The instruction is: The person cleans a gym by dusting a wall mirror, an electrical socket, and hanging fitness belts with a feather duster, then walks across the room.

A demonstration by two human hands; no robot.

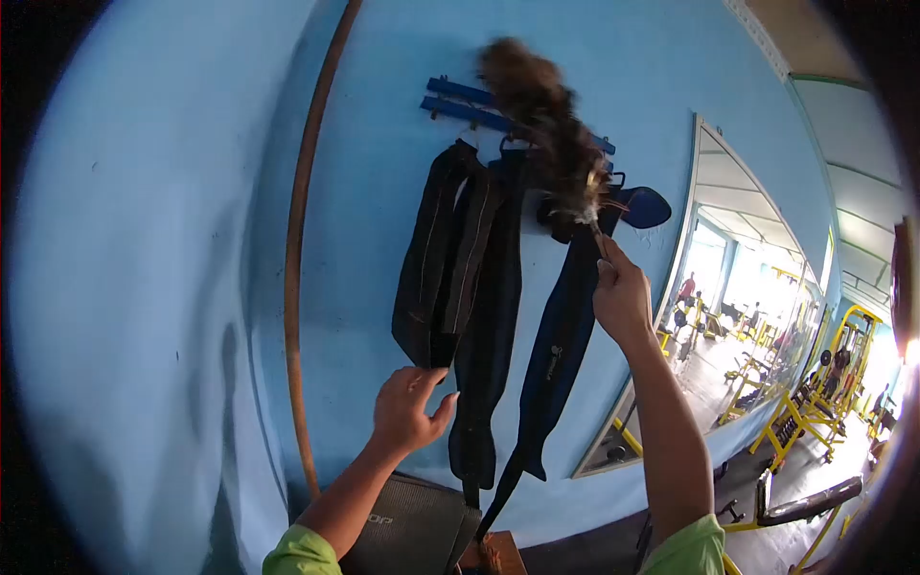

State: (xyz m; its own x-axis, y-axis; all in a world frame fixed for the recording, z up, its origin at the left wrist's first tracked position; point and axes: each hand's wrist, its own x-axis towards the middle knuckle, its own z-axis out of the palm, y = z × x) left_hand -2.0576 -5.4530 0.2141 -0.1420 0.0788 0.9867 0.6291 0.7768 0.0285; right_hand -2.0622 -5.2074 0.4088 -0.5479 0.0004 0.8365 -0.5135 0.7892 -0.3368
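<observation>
My right hand [623, 292] is wrapped round the handle of a brown feather duster [541, 105], raised against the blue wall rack [470, 103]. The duster's feathers are blurred and hide part of the rack. My left hand [410, 412] is open, thumb apart, with its fingertips at the lower end of a folded black belt [426, 259]. Whether they press on it I cannot tell. Beside that belt hangs a second long black belt [494, 316]. A dark blue belt [565, 335] with a small logo hangs below my right hand.
A long wooden pole [299, 249] leans in the corner at left. A framed mirror [728, 278] stands along the wall at right, with yellow gym machines [815, 402] beyond. Below my left hand is a dark grey panel [407, 527] with lettering, next to a brown wooden surface [503, 554].
</observation>
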